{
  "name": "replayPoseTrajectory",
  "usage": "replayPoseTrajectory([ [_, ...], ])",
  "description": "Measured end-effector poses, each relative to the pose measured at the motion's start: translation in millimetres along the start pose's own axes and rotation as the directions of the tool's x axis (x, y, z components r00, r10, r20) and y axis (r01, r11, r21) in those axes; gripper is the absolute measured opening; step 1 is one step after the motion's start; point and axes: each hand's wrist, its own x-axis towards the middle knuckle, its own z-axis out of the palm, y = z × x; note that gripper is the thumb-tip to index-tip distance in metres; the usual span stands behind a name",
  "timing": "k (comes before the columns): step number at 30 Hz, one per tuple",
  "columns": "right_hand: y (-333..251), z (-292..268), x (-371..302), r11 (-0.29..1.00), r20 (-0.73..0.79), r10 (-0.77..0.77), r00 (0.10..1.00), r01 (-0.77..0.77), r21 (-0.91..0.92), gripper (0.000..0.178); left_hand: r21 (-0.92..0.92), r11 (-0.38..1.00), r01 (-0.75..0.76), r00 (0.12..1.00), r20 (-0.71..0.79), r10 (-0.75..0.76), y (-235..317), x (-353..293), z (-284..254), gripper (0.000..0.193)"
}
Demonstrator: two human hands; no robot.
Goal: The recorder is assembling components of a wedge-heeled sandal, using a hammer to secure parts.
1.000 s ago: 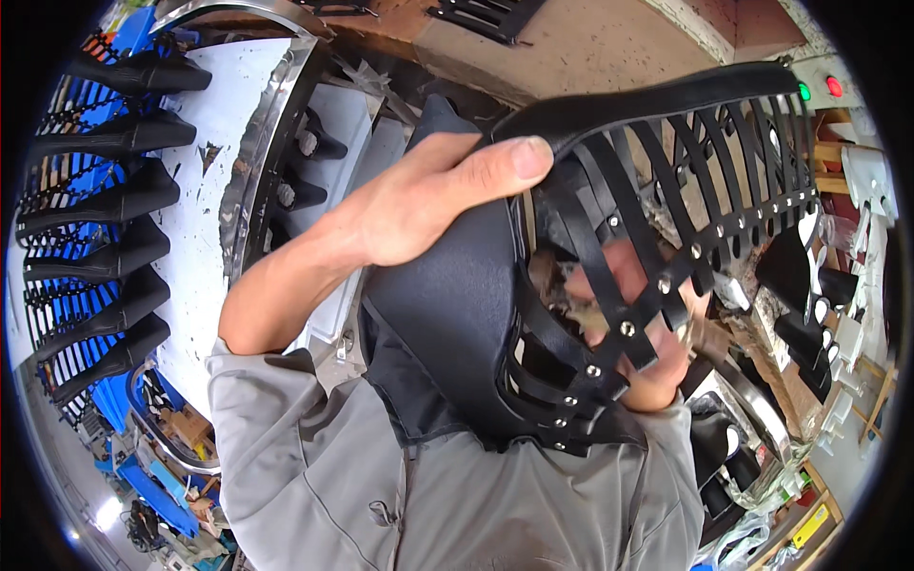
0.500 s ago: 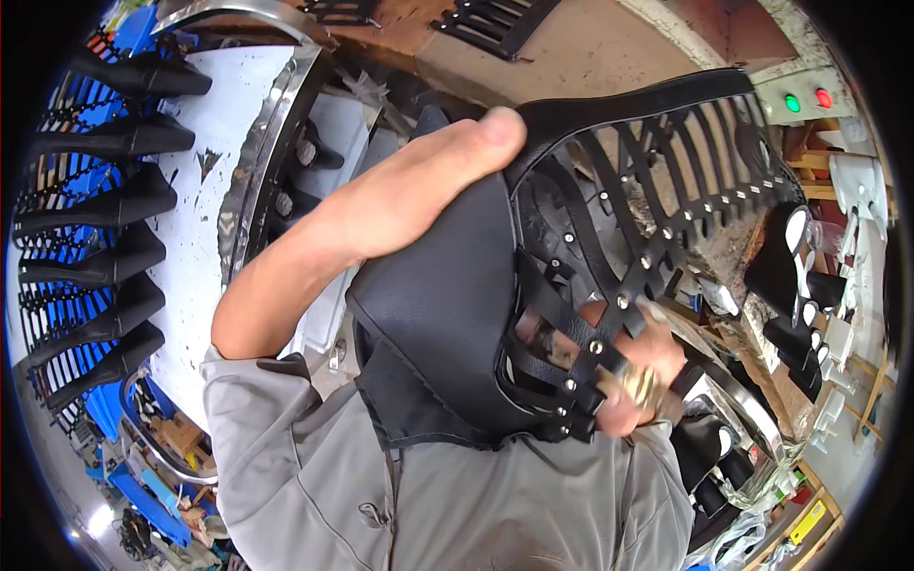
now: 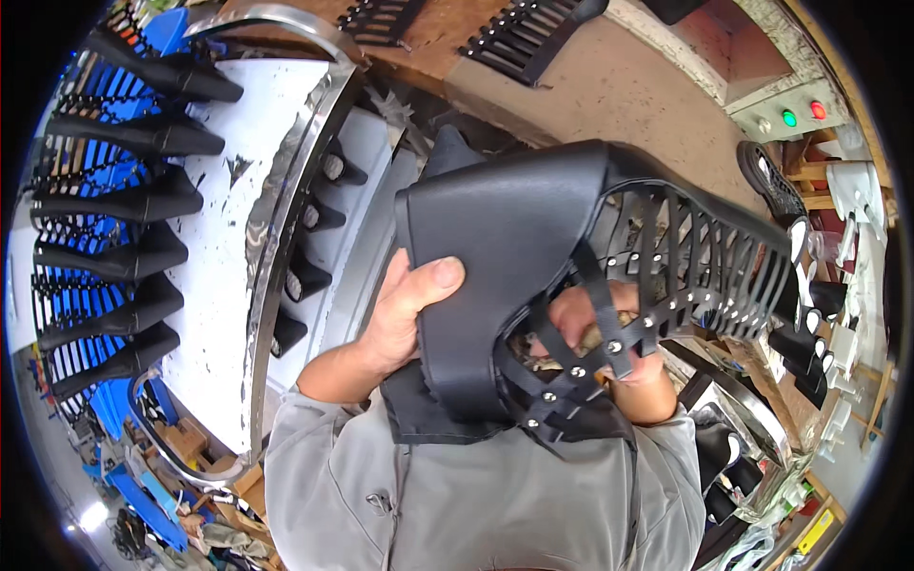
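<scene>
A black strappy boot upper [image 3: 514,228], with a smooth solid panel and riveted open straps, is held up before my chest. My left hand [image 3: 407,300] grips the panel's left edge, thumb on top and the fingers mostly hidden behind it. Partly covered by the straps, my right hand [image 3: 647,371] is closed with its fingers curled. Something small and yellowish shows at these fingers, blurred and too covered to name. Beneath the upper, a black cloth flap [image 3: 405,414] hangs over my grey shirt.
On the left, a white metal-rimmed rack [image 3: 214,276] carries several black strappy uppers [image 3: 124,205]. Beyond the held piece, a brown workbench [image 3: 571,114] has more strapped pieces [image 3: 528,38] and a control box [image 3: 804,119] with green and red buttons. A black sole [image 3: 769,181] lies at right.
My left hand has shifted from across the panel's top to its left edge. The upper has turned, its strapped end swinging lower at the right. My right hand has moved up behind the straps.
</scene>
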Motion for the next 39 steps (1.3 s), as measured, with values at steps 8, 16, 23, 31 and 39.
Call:
replayPoseTrajectory([
  [8,-24.9,12.1,16.4,0.988,0.155,0.098,0.983,-0.078,-0.132,0.021,0.039,0.998,0.052,0.998,0.017,-0.052,-2.8,-4.0,4.6,0.041],
  [16,5.2,18.8,-27.5,0.975,0.188,-0.022,0.982,0.062,-0.213,0.022,-0.017,0.998,0.053,0.996,-0.065,-0.054,-9.1,-7.8,-2.6,0.05],
  [23,-14.0,23.4,-17.7,0.977,0.018,0.211,0.977,-0.212,0.01,0.045,-0.022,0.998,0.065,0.994,-0.081,-0.067,-16.4,-8.1,-6.9,0.056],
  [31,5.9,18.6,-11.2,0.994,0.301,0.03,0.953,0.002,-0.107,0.023,-0.211,0.976,0.049,0.989,-0.128,-0.077,-23.5,-4.3,-27.1,0.062],
  [39,-6.1,-42.2,-0.1,0.792,-0.256,-0.191,0.947,-0.006,-0.611,0.02,-0.455,0.888,-0.063,0.988,-0.154,-0.009,-14.6,22.0,-39.7,0.065],
])
